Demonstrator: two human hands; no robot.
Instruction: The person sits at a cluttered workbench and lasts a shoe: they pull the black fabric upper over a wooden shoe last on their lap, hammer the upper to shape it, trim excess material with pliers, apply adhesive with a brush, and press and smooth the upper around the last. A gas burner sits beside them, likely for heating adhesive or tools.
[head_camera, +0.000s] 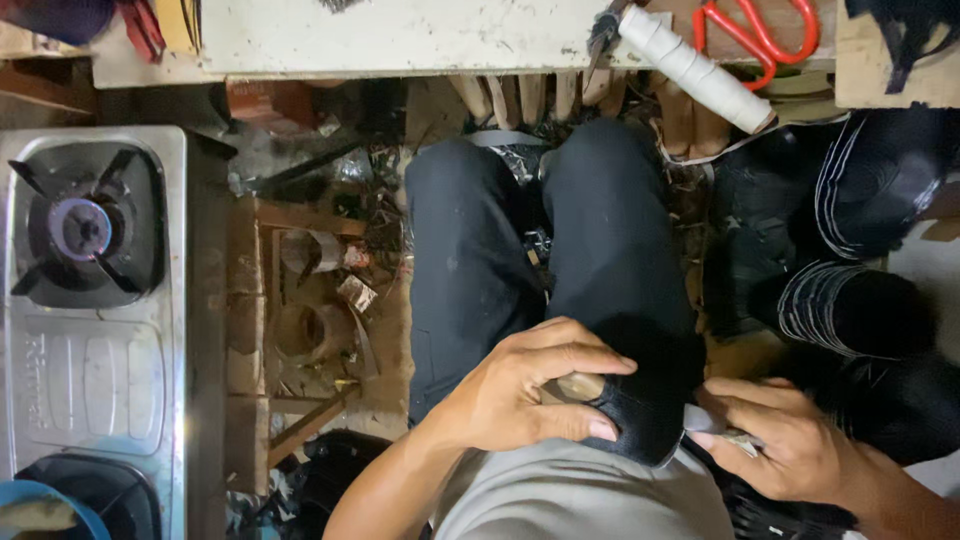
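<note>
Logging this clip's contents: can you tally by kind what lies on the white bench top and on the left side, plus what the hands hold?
Red-handled scissors: 1
White thread spool: 1
Gas stove, burners in view: 2
Black shoe upper held by left hand and right hand: 1
Total: 5

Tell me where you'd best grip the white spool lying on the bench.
Grip the white spool around its middle, coming from above with fingers across its width. It lies on its side, slanting down to the right, its lower end overhanging the bench edge. The red scissors crowd its upper right.
</note>
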